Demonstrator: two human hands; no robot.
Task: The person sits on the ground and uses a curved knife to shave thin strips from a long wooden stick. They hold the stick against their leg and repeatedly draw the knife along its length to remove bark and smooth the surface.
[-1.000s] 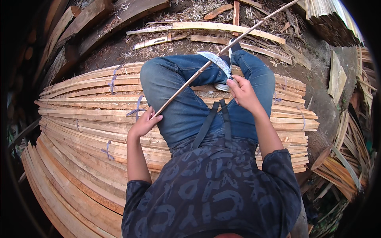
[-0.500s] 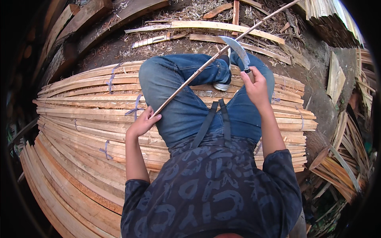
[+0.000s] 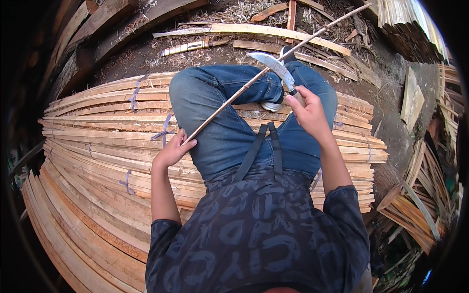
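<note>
A long thin wooden stick [image 3: 229, 100] slants from my left knee up to the far right, across my crossed legs. My left hand [image 3: 172, 150] is closed round its near end. In my right hand [image 3: 309, 108], closed on the short handle, is a sickle [image 3: 278, 68] with a curved, pale-stained steel blade. The blade lies over the middle of the stick, its tip pointing left; whether the edge touches the wood I cannot tell. I sit on bundled wooden strips [image 3: 107, 128] tied with purplish ties.
Beyond my feet, shavings and loose strips [image 3: 273, 31] litter the ground, with a sheathed knife [image 3: 188, 48] among them. Heavy beams [image 3: 132, 36] lie at far left. A strip stack [image 3: 413, 29] stands at far right; split slats [image 3: 413, 210] pile up at right.
My right hand has moved slightly left and nearer, turning the sickle so its blade now lies across the stick. My left hand keeps its hold on the near end.
</note>
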